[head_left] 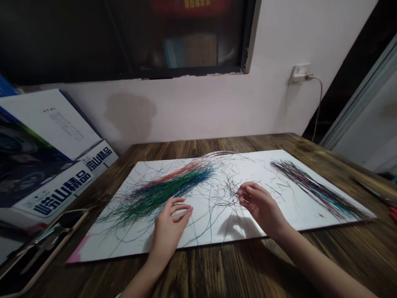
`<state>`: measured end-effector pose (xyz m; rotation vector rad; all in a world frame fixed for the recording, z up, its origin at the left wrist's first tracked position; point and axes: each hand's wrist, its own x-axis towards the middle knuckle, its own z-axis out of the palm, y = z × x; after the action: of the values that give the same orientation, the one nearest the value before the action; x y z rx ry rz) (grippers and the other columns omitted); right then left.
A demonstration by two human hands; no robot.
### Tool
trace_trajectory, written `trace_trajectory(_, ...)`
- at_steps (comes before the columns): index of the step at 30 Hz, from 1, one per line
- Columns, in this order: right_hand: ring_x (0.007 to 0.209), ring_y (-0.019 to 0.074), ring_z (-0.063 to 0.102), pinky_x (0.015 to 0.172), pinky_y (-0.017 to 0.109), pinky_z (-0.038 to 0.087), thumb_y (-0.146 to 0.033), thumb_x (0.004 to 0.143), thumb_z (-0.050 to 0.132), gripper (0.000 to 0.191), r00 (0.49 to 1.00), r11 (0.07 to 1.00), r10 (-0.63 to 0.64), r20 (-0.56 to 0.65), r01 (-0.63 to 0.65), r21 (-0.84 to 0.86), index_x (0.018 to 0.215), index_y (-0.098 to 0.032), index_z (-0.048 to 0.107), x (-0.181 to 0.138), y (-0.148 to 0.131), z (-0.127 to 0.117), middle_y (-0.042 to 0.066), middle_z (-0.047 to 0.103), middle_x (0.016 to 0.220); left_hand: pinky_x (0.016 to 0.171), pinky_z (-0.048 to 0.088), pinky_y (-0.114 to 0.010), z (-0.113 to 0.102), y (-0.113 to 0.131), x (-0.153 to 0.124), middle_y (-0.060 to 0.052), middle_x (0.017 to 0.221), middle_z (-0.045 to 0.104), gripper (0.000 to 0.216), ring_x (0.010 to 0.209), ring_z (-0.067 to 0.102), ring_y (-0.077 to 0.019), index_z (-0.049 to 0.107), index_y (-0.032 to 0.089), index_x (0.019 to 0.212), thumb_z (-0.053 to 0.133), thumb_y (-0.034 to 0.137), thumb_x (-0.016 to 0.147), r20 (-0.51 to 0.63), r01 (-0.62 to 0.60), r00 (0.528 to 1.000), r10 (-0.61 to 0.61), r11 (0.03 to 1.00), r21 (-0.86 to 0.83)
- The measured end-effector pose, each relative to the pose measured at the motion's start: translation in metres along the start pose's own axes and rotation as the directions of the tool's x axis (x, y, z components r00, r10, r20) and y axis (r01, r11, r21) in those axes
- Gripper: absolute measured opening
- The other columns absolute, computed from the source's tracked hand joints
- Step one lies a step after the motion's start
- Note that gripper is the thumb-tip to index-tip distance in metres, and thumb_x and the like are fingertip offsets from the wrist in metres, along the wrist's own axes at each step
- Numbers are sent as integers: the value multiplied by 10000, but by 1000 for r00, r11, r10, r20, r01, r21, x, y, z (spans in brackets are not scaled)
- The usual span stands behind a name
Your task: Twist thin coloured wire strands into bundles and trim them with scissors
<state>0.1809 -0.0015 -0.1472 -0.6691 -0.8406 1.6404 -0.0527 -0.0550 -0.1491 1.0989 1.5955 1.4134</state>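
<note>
My left hand [170, 225] is just above the near part of a white board [198, 238], beside a loose bundle of thin wire-like strands [167, 188] in green, blue and orange. Its thumb and fingertips come together in a pinch; anything between them is too fine to make out. Over the board's middle, my right hand [260, 205] has its fingers curled and tips close together. Beside those tips lies a tangle of dark thin strands [228, 190], and whether one is held cannot be seen. A neater bundle of multicoloured strands [319, 190] lies at the board's right.
The board lies on a dark wooden table [217, 273] against a wall. Printed boxes [71, 186] and an open case with metal tools [46, 244] stand at left. Red-handled tool [392, 212] shows at the right edge. A wall socket [300, 74] holds a plugged cable.
</note>
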Motion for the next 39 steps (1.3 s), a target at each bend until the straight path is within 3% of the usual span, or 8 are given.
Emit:
trace_trajectory(8, 622, 112, 530, 587, 235, 448, -260, 718, 690, 72, 996, 991, -51, -78, 60, 123, 775, -218, 677, 4, -13, -5, 5, 635, 736, 847, 523, -264, -8, 10, 5, -74, 918, 724, 265, 927, 680, -195, 635, 148, 808, 787, 254, 619, -131, -56, 990, 42, 993, -104)
trace_trajectory(19, 590, 71, 570, 546, 164, 486, -219, 713, 685, 162, 973, 966, -85, -213, 133, 224, 874, -208, 671, 8, -25, -16, -13, 677, 793, 603, 527, -175, -12, 10, 8, -60, 925, 743, 292, 791, 698, -153, 661, 165, 864, 799, 271, 629, -247, -56, 969, -4, 970, -237)
trace_trajectory(25, 713, 97, 631, 560, 187, 468, -276, 876, 527, 151, 926, 926, -374, -57, 369, -76, 971, -257, 642, 12, -47, 19, -1, 696, 898, 647, 509, -157, -12, 9, 11, -66, 969, 738, 310, 833, 693, -135, 677, 166, 919, 787, 253, 642, -304, -131, 952, 46, 955, -267)
trace_trajectory(27, 766, 122, 643, 583, 224, 475, -255, 932, 435, 197, 855, 778, -507, 112, 510, -367, 1013, -243, 614, 14, -51, 31, 27, 688, 934, 662, 513, -176, -12, 9, 12, -71, 964, 739, 343, 842, 695, -145, 665, 168, 960, 781, 252, 649, -303, -144, 951, 55, 949, -279)
trace_trajectory(29, 811, 145, 642, 628, 264, 480, -198, 961, 354, 251, 734, 376, -547, 402, 645, -666, 1067, -206, 582, 13, -49, 36, 65, 681, 944, 682, 519, -206, -12, 9, 13, -76, 957, 740, 368, 852, 695, -160, 645, 168, 988, 775, 252, 654, -306, -153, 950, 59, 944, -291)
trace_trajectory(31, 803, 167, 630, 673, 309, 462, -140, 950, 360, 264, 645, -35, -411, 644, 695, -719, 1066, -180, 594, 10, -42, 30, 78, 686, 897, 736, 523, -240, -12, 8, 14, -81, 947, 741, 348, 870, 692, -169, 626, 163, 968, 767, 245, 660, -323, -165, 944, 62, 939, -301)
trace_trajectory(32, 775, 179, 621, 681, 330, 444, -121, 935, 393, 256, 626, -137, -336, 704, 707, -694, 1039, -179, 619, 8, -37, 24, 75, 688, 853, 772, 520, -256, -12, 7, 14, -82, 939, 742, 321, 879, 689, -170, 618, 160, 941, 761, 238, 664, -335, -173, 940, 65, 937, -304)
trace_trajectory(39, 789, 212, 571, 673, 341, 433, -100, 929, 422, 285, 520, -400, -43, 853, 773, -492, 1085, -171, 650, -12, -3, -20, 136, 652, 946, 811, 498, -275, -13, 6, 16, -79, 928, 740, 246, 855, 676, -157, 606, 161, 880, 731, 253, 689, -379, -199, 921, 87, 943, -266)
